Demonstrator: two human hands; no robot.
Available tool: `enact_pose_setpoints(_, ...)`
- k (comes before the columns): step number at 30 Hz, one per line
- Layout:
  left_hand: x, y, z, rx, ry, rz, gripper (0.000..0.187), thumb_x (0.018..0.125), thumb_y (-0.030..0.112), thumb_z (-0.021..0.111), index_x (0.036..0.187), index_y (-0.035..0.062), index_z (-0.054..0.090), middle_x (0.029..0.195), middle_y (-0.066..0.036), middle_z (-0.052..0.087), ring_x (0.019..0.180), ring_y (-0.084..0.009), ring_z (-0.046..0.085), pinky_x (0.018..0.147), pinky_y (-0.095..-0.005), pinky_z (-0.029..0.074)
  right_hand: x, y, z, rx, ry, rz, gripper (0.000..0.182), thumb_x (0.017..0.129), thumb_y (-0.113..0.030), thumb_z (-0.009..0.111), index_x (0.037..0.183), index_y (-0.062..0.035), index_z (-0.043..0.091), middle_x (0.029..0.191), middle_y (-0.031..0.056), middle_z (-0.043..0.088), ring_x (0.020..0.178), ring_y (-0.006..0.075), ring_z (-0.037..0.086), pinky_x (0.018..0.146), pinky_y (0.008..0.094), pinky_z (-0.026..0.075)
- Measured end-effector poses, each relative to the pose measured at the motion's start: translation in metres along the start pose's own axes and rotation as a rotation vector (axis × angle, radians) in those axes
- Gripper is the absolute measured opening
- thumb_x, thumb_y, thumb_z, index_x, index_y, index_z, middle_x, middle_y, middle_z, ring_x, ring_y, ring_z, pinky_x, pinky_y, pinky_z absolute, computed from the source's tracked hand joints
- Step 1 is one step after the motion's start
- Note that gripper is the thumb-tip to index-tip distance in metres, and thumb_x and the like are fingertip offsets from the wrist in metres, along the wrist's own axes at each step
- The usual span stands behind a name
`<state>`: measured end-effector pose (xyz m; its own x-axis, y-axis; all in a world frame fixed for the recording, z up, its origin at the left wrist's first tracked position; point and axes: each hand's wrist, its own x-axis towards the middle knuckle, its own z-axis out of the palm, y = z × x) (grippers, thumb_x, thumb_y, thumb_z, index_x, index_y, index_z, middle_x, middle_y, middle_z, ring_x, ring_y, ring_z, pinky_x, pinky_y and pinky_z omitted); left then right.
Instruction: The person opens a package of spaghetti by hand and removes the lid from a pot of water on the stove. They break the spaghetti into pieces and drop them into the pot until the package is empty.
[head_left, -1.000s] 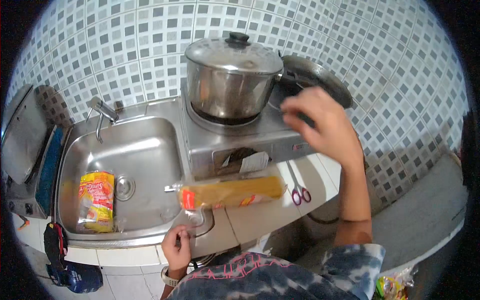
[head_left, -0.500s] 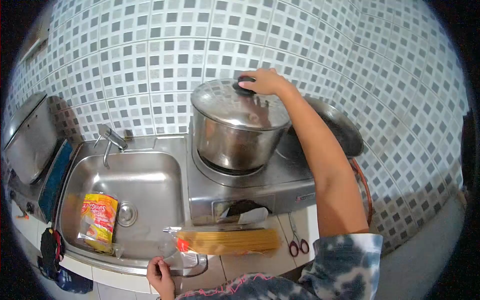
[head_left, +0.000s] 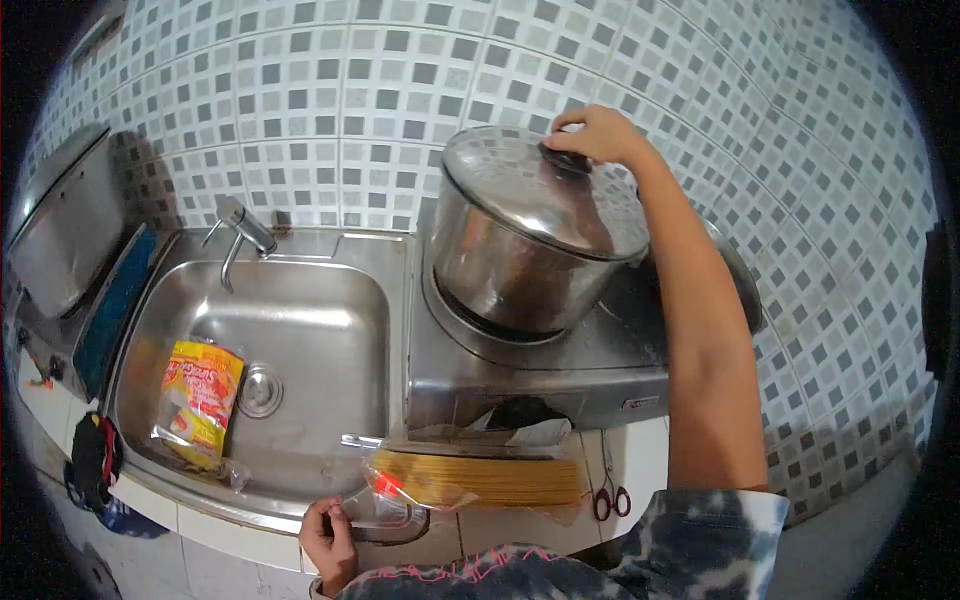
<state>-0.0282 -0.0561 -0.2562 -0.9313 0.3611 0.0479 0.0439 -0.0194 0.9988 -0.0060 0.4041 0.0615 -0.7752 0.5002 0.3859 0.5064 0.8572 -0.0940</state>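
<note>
My right hand [head_left: 600,138] reaches to the black knob [head_left: 567,160] of the pot lid [head_left: 520,190], its fingers closed around it. The shiny domed lid sits on a large steel pot [head_left: 510,265] on the stove. My left hand [head_left: 328,535] hangs by the front edge of the sink with curled fingers; whether anything is inside them is hidden. Just to its right, a clear pack of spaghetti [head_left: 490,480] lies on the tiled counter. Scissors [head_left: 611,500] with dark red handles rest beyond the pack's right end.
In the steel sink [head_left: 330,400] lies a yellow and red plastic packet [head_left: 202,400], below the faucet [head_left: 245,230]. A big metal pot [head_left: 65,220] leans at the far left. The stove's steel front [head_left: 540,395] borders the counter; a dark pan [head_left: 735,275] stands behind my forearm.
The view has shifted, so the sink and stove sit differently in it. My right hand stays at the lid knob, and the lid stays on the pot. My left hand remains curled.
</note>
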Motion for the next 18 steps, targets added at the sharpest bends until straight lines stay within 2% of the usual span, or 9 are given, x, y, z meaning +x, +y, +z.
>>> enact_pose_setpoints(2, 0.001, -0.004, -0.002, 0.023, 0.014, -0.002, 0.013, 0.085, 0.009, 0.049, 0.087, -0.0022, 0.055, 0.064, 0.000, 0.051, 0.057, -0.0065, 0.045, 0.052, -0.0191, 0.036, 0.002, 0.007, -0.002, -0.091, 0.144, -0.197, 0.045, 0.061, -0.048, 0.064, 0.087, -0.0108, 0.067, 0.069, 0.0109, 0.062, 0.050, 0.0190, 0.058, 0.049, 0.0280, 0.047)
enact_pose_setpoints(5, 0.001, 0.000, -0.001, 0.008, 0.017, -0.020, 0.013, 0.085, 0.009, 0.049, 0.086, -0.0022, 0.056, 0.064, -0.001, 0.051, 0.057, -0.0068, 0.045, 0.052, -0.0199, 0.037, -0.006, -0.004, -0.032, 0.056, 0.079, 0.112, 0.044, 0.063, -0.047, 0.064, 0.084, -0.0089, 0.066, 0.060, 0.0078, 0.059, 0.044, 0.0161, 0.053, 0.047, 0.0280, 0.045)
enact_pose_setpoints(8, 0.001, -0.001, 0.000, 0.058, 0.024, 0.038, 0.014, 0.085, 0.009, 0.049, 0.086, -0.0025, 0.055, 0.065, -0.002, 0.052, 0.057, -0.0071, 0.046, 0.052, -0.0203, 0.037, -0.014, 0.003, -0.054, 0.123, 0.139, 0.186, 0.038, 0.071, -0.041, 0.063, 0.089, -0.0079, 0.064, 0.064, 0.0029, 0.054, 0.048, 0.0101, 0.047, 0.044, 0.0227, 0.039)
enact_pose_setpoints(9, 0.001, -0.001, 0.000, 0.040, 0.018, 0.020, 0.012, 0.085, 0.009, 0.049, 0.087, -0.0016, 0.055, 0.066, -0.001, 0.051, 0.058, -0.0072, 0.045, 0.053, -0.0202, 0.037, -0.016, 0.008, -0.060, 0.186, 0.154, 0.235, 0.039, 0.072, -0.042, 0.062, 0.089, -0.0066, 0.064, 0.063, 0.0005, 0.050, 0.051, 0.0097, 0.048, 0.045, 0.0220, 0.041)
enact_pose_setpoints(13, 0.001, 0.003, -0.001, 0.033, -0.020, -0.026, 0.009, 0.086, 0.009, 0.049, 0.087, 0.0003, 0.053, 0.066, 0.000, 0.048, 0.059, -0.0072, 0.044, 0.055, -0.0199, 0.036, -0.035, 0.022, -0.075, 0.331, 0.323, 0.353, 0.039, 0.073, -0.041, 0.062, 0.092, -0.0072, 0.064, 0.069, 0.0004, 0.054, 0.054, 0.0099, 0.050, 0.050, 0.0223, 0.047)
enact_pose_setpoints(16, 0.002, 0.000, -0.001, 0.065, -0.037, 0.016, 0.009, 0.086, 0.009, 0.050, 0.086, 0.0006, 0.053, 0.066, 0.000, 0.048, 0.059, -0.0068, 0.043, 0.055, -0.0198, 0.036, -0.046, 0.042, -0.078, 0.573, 0.516, 0.376, 0.050, 0.070, -0.044, 0.064, 0.091, 0.0009, 0.062, 0.073, 0.0069, 0.057, 0.058, 0.0130, 0.055, 0.047, 0.0234, 0.050)
enact_pose_setpoints(18, 0.003, -0.003, 0.000, 0.080, -0.034, 0.030, 0.008, 0.086, 0.009, 0.050, 0.086, 0.0010, 0.053, 0.066, 0.000, 0.048, 0.059, -0.0064, 0.043, 0.054, -0.0196, 0.035, -0.051, 0.056, -0.083, 0.708, 0.528, 0.402, 0.051, 0.071, -0.042, 0.065, 0.093, 0.0034, 0.060, 0.074, 0.0065, 0.056, 0.061, 0.0132, 0.055, 0.049, 0.0238, 0.051)
